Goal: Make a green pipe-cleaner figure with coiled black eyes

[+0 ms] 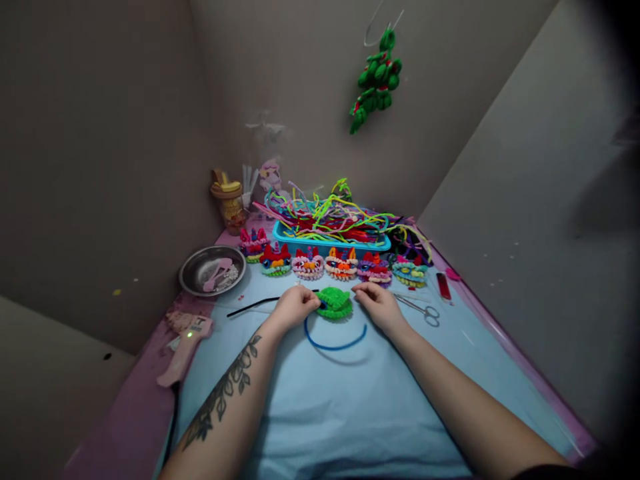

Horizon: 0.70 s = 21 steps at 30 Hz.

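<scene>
A bright green fuzzy pipe-cleaner head (336,303) is between my two hands, just above the blue cloth. My left hand (296,307) pinches its left edge, where a dark blue bit shows by the fingertips. From under these fingers a long blue pipe cleaner (334,348) curves out toward me. On the other side, my right hand (379,305) has thumb and forefinger closed near the head's upper right edge; what they pinch, if anything, is too small to tell. A black pipe cleaner (253,306) lies behind my left hand.
Behind stand several finished colourful pipe-cleaner heads (308,265) and a blue tray (330,241) of loose pipe cleaners. To the left are a metal bowl (187,275) and a pink glue gun (186,347); to the right, scissors (420,309) and a red item (443,286).
</scene>
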Each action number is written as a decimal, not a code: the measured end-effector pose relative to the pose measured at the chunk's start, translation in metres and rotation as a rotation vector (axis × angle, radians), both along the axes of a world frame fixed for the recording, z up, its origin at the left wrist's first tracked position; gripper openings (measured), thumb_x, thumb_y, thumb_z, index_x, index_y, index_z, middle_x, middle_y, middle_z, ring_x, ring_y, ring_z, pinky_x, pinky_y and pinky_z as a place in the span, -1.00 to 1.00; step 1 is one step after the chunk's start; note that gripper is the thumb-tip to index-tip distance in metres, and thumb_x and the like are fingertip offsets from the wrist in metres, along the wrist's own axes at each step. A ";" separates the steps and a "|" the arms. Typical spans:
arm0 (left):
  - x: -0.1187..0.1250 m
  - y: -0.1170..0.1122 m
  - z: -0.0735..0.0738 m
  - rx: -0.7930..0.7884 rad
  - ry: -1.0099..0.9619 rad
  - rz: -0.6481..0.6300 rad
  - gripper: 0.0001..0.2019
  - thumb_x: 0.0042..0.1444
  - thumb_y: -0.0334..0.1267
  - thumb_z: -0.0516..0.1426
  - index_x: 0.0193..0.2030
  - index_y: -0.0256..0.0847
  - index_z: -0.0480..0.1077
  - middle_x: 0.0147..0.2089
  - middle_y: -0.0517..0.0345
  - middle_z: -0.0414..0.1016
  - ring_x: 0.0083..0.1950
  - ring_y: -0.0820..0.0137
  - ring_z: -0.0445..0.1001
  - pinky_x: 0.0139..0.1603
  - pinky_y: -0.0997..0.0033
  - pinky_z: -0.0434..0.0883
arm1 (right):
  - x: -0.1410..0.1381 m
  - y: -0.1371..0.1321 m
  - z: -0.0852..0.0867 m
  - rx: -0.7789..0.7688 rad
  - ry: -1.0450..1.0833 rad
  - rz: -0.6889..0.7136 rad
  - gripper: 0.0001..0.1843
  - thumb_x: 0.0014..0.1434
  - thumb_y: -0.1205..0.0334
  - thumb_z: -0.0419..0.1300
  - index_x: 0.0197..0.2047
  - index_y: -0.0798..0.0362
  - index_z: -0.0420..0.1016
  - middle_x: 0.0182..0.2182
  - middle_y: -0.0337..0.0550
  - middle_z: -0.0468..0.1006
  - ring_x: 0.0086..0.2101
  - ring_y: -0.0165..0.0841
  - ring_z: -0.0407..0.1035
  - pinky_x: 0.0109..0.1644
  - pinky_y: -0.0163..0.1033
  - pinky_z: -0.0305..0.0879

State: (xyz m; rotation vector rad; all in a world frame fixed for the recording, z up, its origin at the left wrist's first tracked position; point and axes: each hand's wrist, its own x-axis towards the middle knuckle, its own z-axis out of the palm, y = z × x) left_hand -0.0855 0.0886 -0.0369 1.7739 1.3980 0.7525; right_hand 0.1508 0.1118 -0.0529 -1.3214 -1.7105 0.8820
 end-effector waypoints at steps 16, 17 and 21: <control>0.005 0.003 0.001 -0.006 0.176 0.058 -0.74 0.03 -0.17 0.06 -0.61 -0.23 0.34 -0.65 0.28 0.20 -0.56 0.46 0.16 -0.49 0.45 0.01 | -0.004 -0.002 -0.001 0.003 -0.017 0.027 -0.77 0.09 0.16 0.08 -0.29 0.09 0.48 -0.40 -0.14 0.54 -0.36 -0.29 0.40 -0.23 -0.20 0.31; 0.005 0.003 0.001 -0.005 0.174 0.057 -0.74 0.03 -0.17 0.06 -0.61 -0.23 0.35 -0.65 0.28 0.21 -0.55 0.46 0.17 -0.49 0.45 0.02 | -0.004 -0.002 -0.001 0.004 -0.017 0.025 -0.77 0.09 0.16 0.08 -0.29 0.09 0.48 -0.40 -0.15 0.54 -0.37 -0.30 0.40 -0.24 -0.20 0.31; 0.004 0.002 0.003 -0.001 0.160 0.047 -0.74 0.02 -0.16 0.07 -0.60 -0.24 0.36 -0.64 0.28 0.23 -0.56 0.47 0.17 -0.50 0.45 0.03 | -0.005 -0.002 0.001 0.004 -0.013 0.024 -0.77 0.07 0.15 0.09 -0.30 0.09 0.48 -0.42 -0.15 0.54 -0.38 -0.30 0.39 -0.26 -0.21 0.31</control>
